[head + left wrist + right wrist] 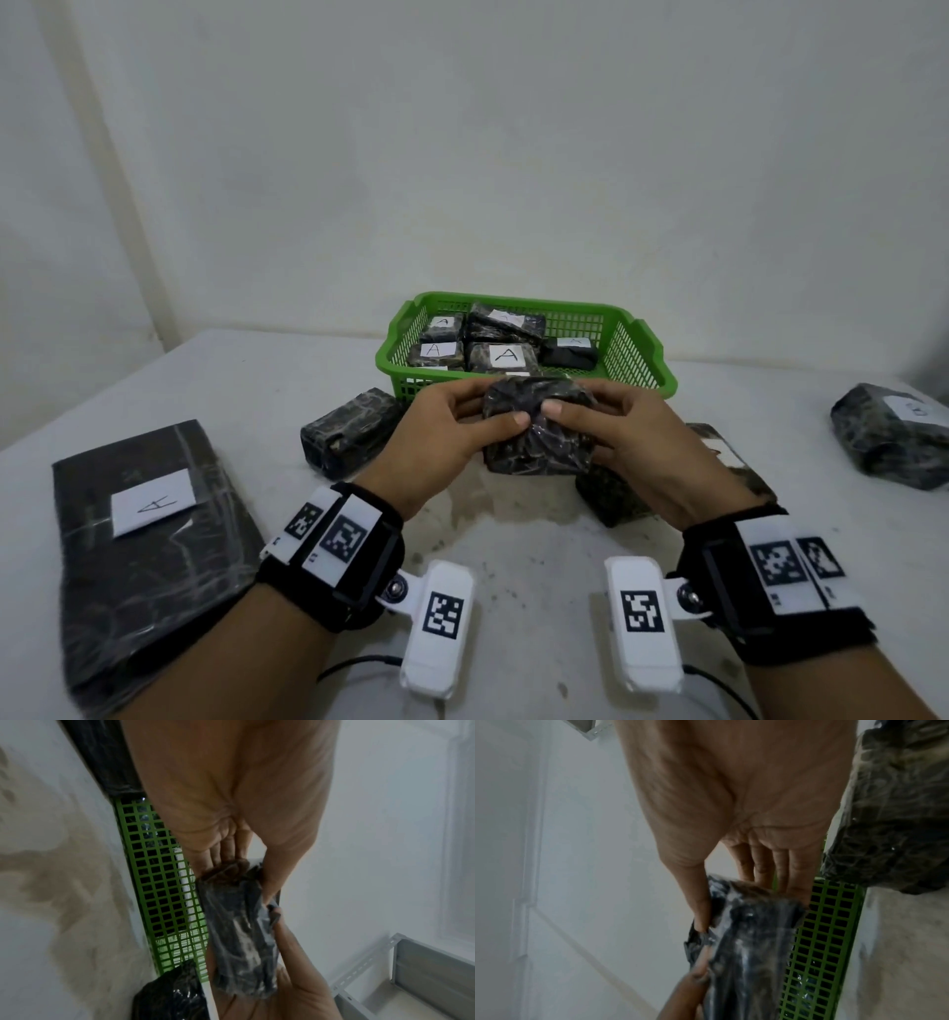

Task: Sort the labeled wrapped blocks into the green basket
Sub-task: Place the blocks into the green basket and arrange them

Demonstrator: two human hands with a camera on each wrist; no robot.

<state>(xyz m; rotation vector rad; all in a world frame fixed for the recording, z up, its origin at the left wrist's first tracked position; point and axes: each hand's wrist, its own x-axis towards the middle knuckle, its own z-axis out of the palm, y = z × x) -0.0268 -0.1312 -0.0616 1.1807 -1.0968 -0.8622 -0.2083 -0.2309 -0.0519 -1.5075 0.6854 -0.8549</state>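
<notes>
Both hands hold one dark wrapped block (539, 426) just in front of the green basket (637, 360), a little above the table. My left hand (452, 431) grips its left end and my right hand (637, 442) its right end, thumbs pressing the near face. No label shows on the block's visible sides. The left wrist view shows the block (241, 933) between thumb and fingers beside the basket's mesh wall (164, 882). In the right wrist view the block (752, 943) is pinched the same way. Several blocks labeled "A" (506, 354) lie in the basket.
A flat dark packet with an "A" label (149, 509) lies at the left. One wrapped block (349, 431) sits left of my hands, another (616, 493) under my right hand, and a labeled one (893, 437) at the far right. A wall stands behind the table.
</notes>
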